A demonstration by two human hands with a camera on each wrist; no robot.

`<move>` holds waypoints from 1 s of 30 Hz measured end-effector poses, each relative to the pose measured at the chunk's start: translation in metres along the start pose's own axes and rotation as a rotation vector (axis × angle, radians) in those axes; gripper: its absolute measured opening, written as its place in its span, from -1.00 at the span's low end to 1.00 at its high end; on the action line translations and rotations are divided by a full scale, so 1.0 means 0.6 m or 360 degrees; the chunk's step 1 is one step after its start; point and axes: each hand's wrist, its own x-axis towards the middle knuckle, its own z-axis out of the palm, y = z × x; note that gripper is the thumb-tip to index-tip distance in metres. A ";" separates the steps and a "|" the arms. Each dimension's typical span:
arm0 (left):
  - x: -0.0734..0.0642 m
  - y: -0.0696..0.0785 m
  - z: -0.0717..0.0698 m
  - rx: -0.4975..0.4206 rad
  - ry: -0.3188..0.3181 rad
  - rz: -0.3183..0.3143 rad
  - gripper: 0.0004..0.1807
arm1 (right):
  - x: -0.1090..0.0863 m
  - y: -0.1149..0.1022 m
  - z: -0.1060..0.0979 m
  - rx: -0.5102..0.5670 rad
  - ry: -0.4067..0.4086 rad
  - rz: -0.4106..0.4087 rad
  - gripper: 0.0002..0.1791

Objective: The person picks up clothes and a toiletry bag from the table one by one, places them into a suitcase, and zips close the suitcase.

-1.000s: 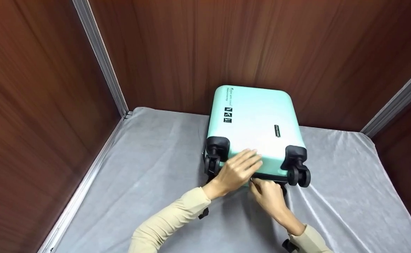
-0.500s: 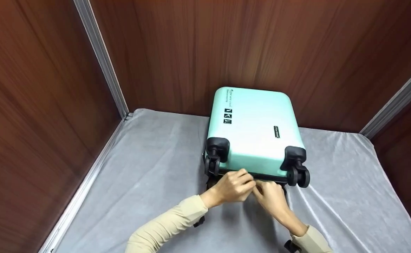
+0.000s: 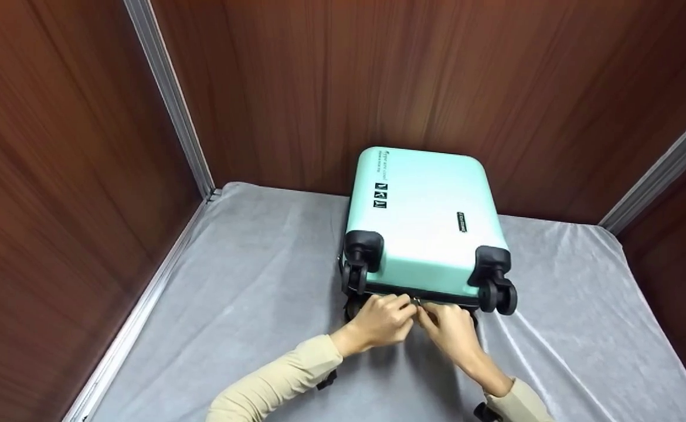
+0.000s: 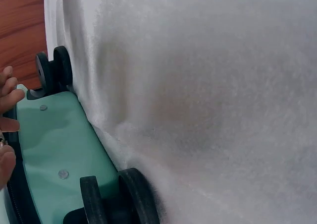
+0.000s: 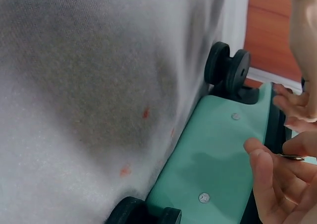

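A mint-green hard-shell suitcase point(image 3: 422, 199) lies flat with its wheeled end toward me. A black zipper seam point(image 3: 425, 293) runs across that end. My right hand point(image 3: 451, 328) pinches a metal zipper pull point(image 5: 292, 157) at the seam. Just left of it, my left hand point(image 3: 381, 319) has curled fingers at the same seam. Between its thumb and index finger a small glint of metal point(image 4: 2, 142) shows at the edge of the left wrist view. The hands are close together, and their fingertips partly hide the seam.
Black double wheels point(image 3: 355, 275) stick out at the suitcase's corners, with another pair point(image 3: 498, 293) on the right. Grey cloth point(image 3: 261, 264) covers the surface beneath. Wood-grain panels point(image 3: 331, 88) with metal edge strips point(image 3: 170, 94) stand behind and at the sides.
My left hand has come down from lying on the shell to the seam, its fingers curling, then shifted slightly left. The right hand has stayed at the seam.
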 end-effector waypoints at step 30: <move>0.013 0.007 -0.002 -0.0274 -0.0380 -0.0460 -0.83 | 0.001 -0.016 -0.001 -0.0126 -0.0107 -0.0095 -0.68</move>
